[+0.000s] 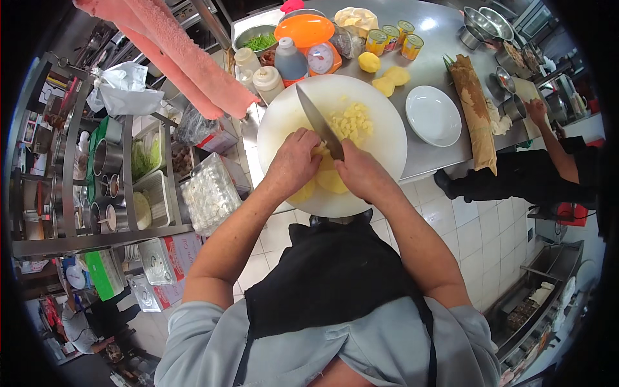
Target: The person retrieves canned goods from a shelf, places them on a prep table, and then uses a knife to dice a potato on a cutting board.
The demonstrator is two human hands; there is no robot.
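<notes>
My right hand (362, 169) grips a chef's knife (315, 115), its blade slanting up and left across the round white cutting board (389, 155). Curled fingers of my left hand (295, 157) press on small pale-yellow pieces (320, 149), which look like potato, beside the blade. What lies under those fingertips is partly hidden. A heap of diced potato (355, 122) spreads right of the knife. Larger cut potato pieces (331, 182) lie on the board's near side, partly covered by my hands and wrists.
Beyond the board stand squeeze bottles (268, 84), an orange kitchen scale (323, 59), peeled potatoes (396, 75) and several cans (375, 42). A white bowl (433, 116) and a brown paper-wrapped bundle (473, 111) are at right. A co-worker's hand (536, 111) is farther right. A pink towel (179, 63) hangs at left.
</notes>
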